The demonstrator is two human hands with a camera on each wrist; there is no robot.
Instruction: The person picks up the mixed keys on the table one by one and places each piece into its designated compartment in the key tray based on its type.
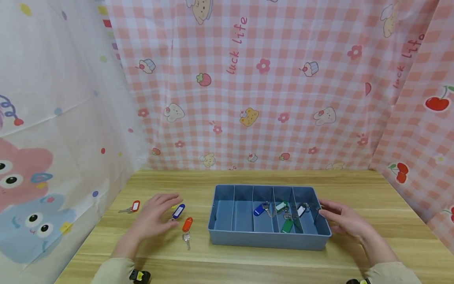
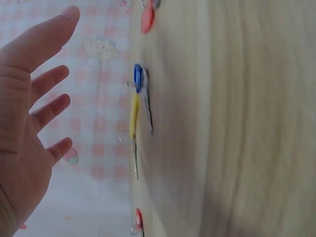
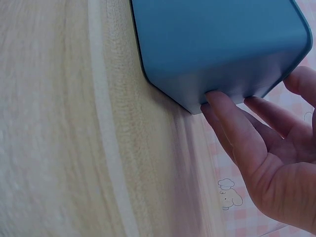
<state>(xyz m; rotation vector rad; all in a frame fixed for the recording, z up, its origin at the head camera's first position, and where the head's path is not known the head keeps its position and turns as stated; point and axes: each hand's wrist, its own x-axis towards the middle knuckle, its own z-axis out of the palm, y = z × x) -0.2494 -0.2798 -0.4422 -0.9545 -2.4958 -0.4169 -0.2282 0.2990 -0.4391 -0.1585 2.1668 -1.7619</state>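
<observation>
My left hand (image 1: 156,216), fingers spread and holding nothing, hovers beside a blue key tag (image 1: 178,211) and a yellow key tag (image 2: 134,116). These two overlap on the table in the left wrist view, keys attached. Just right of that hand lies an orange-red key tag (image 1: 187,224) with its key; left of it is a red key tag (image 1: 136,206). With my right hand (image 1: 345,221) I grip the right end of a blue-grey divided box (image 1: 267,239), thumb at the rim, fingers against the outer wall (image 3: 217,49).
Inside the box, the third compartment from the left has a blue key tag (image 1: 260,209), the fourth has green key tags (image 1: 287,225), and the rightmost has a black key tag (image 1: 301,210). Patterned cloth (image 1: 262,98) hangs behind the wooden table (image 1: 269,266) and at both sides.
</observation>
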